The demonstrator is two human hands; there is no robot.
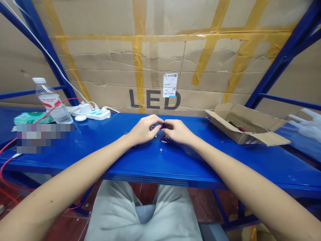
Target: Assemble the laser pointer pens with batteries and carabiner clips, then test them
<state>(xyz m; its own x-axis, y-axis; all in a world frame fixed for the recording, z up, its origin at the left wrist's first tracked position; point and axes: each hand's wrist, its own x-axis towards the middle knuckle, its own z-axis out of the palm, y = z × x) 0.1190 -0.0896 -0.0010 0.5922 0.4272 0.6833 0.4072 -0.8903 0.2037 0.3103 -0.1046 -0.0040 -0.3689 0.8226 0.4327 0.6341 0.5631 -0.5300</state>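
Note:
My left hand point(146, 130) and my right hand point(177, 131) meet over the middle of the blue table, fingertips pinched close together. Between them is a small shiny purple metal piece point(163, 125), mostly covered by the fingers, so its full shape is hidden. Beneath my right fingers lies a purple metal clip point(165, 140), loop-shaped like a carabiner. A tiny silver round part point(161, 149) rests nearer to me on the tabletop. More tiny metal bits point(155, 136) sit under the fingertips, too small to name. Something small and blue-purple point(126, 134) peeks out beside my left wrist.
An open cardboard box point(240, 125) with dark and red items stands at the right. At the left are a water bottle point(54, 103), a white power strip point(99, 113), a green packet point(32, 117) and a red cable point(3, 170). Large taped cardboard point(107, 73) rises behind the table point(140, 164).

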